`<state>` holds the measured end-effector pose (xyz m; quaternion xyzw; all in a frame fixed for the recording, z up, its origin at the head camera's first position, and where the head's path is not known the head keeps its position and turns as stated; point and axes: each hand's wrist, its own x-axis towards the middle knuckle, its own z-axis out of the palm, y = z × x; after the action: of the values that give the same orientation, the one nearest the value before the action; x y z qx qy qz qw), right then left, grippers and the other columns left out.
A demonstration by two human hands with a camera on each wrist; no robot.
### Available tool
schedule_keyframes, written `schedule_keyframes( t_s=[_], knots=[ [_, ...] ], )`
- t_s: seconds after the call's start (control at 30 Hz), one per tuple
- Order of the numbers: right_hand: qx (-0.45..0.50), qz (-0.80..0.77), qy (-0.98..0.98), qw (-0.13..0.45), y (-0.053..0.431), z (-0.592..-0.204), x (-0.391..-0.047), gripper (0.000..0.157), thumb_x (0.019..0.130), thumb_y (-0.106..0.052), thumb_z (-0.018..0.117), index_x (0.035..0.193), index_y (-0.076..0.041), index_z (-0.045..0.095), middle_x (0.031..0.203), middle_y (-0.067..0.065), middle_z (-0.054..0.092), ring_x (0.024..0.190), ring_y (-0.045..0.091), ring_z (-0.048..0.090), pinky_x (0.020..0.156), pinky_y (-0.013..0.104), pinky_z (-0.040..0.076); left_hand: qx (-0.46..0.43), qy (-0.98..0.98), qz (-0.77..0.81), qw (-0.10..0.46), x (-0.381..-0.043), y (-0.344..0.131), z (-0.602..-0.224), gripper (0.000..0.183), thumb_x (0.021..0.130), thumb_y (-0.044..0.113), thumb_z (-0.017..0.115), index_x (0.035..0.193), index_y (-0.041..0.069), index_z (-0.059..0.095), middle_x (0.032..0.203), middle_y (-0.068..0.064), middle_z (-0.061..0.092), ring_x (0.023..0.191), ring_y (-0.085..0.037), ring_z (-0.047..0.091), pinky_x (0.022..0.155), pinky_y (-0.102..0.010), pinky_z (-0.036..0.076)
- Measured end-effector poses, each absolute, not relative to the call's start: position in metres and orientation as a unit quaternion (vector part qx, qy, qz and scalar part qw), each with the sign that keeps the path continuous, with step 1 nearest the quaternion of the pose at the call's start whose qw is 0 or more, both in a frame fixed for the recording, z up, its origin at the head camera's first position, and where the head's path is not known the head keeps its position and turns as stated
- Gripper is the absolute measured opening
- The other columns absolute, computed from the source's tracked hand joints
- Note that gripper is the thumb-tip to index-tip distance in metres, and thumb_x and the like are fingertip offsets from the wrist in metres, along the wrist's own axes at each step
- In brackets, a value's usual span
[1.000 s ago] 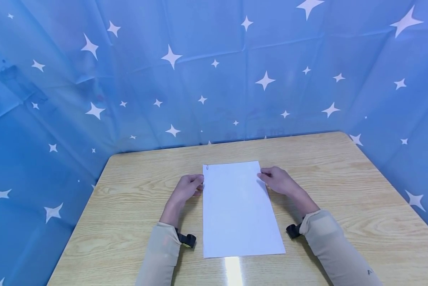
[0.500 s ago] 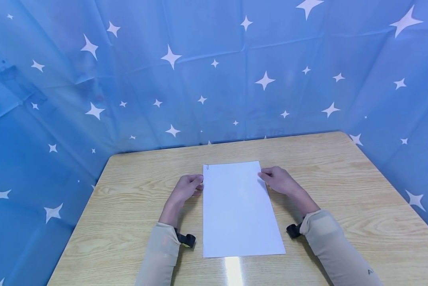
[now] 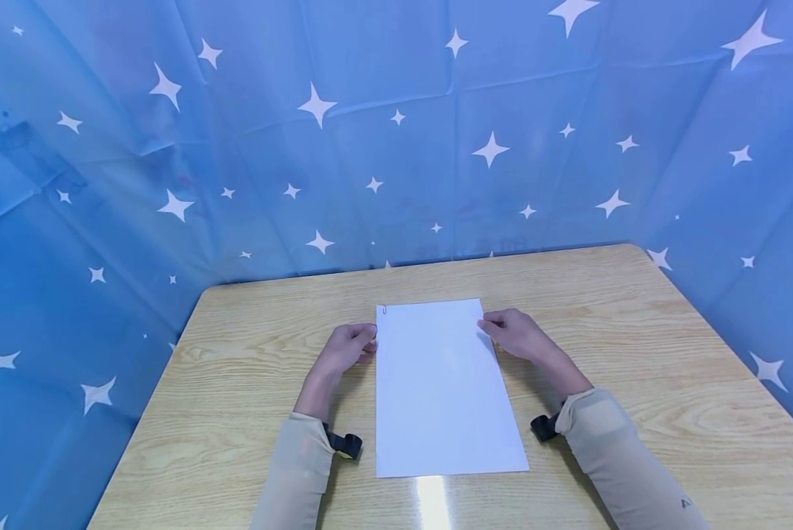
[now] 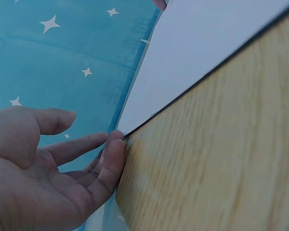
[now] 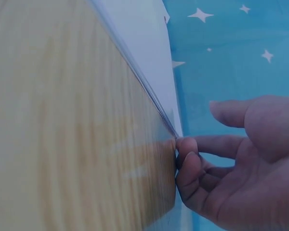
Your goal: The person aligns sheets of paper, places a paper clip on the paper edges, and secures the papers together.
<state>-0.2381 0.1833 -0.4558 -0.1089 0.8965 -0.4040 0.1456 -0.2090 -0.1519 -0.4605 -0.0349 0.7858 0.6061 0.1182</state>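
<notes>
A small stack of white paper [image 3: 445, 390] lies flat on the wooden table, a paper clip [image 3: 384, 310] on its far left corner. Layered edges of the sheets [image 5: 149, 91] show in the right wrist view. Beside the left edge rests my left hand [image 3: 343, 352], its fingertips touching the paper's edge and the tabletop. Its thumb [image 4: 55, 121] stands apart from the sheets. On the opposite side my right hand [image 3: 517, 337] touches the right edge with relaxed, slightly bent fingers. The thumb [image 5: 226, 113] there is raised clear of the paper in the right wrist view.
The light wooden table [image 3: 250, 383] has rounded far corners. Behind it and along both sides hangs a blue curtain [image 3: 396, 162] with white stars. Each wrist carries a small black camera [image 3: 346, 446]. A bright reflection lies on the table below the paper.
</notes>
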Motion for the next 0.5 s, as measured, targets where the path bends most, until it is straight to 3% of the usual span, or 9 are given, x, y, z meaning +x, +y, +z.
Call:
schedule_keyframes(
  t_s=[0.13, 0.2, 0.3, 0.37, 0.5],
  knots=[
    [-0.112, -0.404, 0.897, 0.143, 0.1833, -0.4555, -0.2379, 0.051, 0.105, -0.028, 0.045, 0.14, 0.008, 0.043, 0.122, 0.026, 0.056, 0.06, 0.022, 0.041, 0.055, 0.036, 0.038, -0.03, 0.785, 0.607, 0.12, -0.2078, -0.1524, -0.4598, 0.04, 0.103, 0.024, 0.05, 0.133, -0.002, 0.055, 0.118, -0.015, 0.059, 0.099, -0.028, 0.059, 0.082, -0.037, 0.053],
    [-0.113, -0.403, 0.897, 0.144, 0.1832, -0.4555, -0.2376, 0.051, 0.105, -0.028, 0.045, 0.14, 0.008, 0.042, 0.127, 0.027, 0.053, 0.062, 0.022, 0.042, 0.056, 0.036, 0.038, -0.028, 0.785, 0.608, 0.121, -0.2075, -0.1523, -0.4593, 0.04, 0.103, 0.023, 0.05, 0.133, -0.003, 0.054, 0.12, -0.015, 0.058, 0.1, -0.028, 0.059, 0.082, -0.038, 0.053],
    [-0.116, -0.401, 0.897, 0.141, 0.183, -0.4561, -0.2377, 0.05, 0.105, -0.027, 0.045, 0.14, 0.009, 0.042, 0.117, 0.023, 0.058, 0.062, 0.022, 0.041, 0.056, 0.035, 0.038, -0.031, 0.784, 0.608, 0.123, -0.2074, -0.1515, -0.4588, 0.04, 0.103, 0.022, 0.05, 0.134, -0.002, 0.054, 0.123, -0.014, 0.057, 0.101, -0.029, 0.059, 0.082, -0.038, 0.053],
    [-0.122, -0.395, 0.9, 0.136, 0.1827, -0.4566, -0.2379, 0.049, 0.105, -0.026, 0.045, 0.139, 0.009, 0.044, 0.094, 0.018, 0.059, 0.059, 0.021, 0.04, 0.055, 0.035, 0.037, -0.028, 0.787, 0.604, 0.122, -0.2076, -0.1507, -0.4581, 0.04, 0.103, 0.021, 0.05, 0.135, -0.002, 0.053, 0.124, -0.014, 0.057, 0.102, -0.029, 0.059, 0.081, -0.038, 0.053],
    [-0.14, -0.378, 0.907, 0.121, 0.1818, -0.4567, -0.2375, 0.046, 0.104, -0.024, 0.047, 0.136, 0.009, 0.048, 0.067, 0.006, 0.042, 0.055, 0.018, 0.038, 0.053, 0.033, 0.035, -0.002, 0.811, 0.572, 0.122, -0.2088, -0.1491, -0.4573, 0.042, 0.103, 0.022, 0.05, 0.138, -0.001, 0.049, 0.119, -0.014, 0.059, 0.1, -0.027, 0.06, 0.08, -0.037, 0.054]
  ],
)
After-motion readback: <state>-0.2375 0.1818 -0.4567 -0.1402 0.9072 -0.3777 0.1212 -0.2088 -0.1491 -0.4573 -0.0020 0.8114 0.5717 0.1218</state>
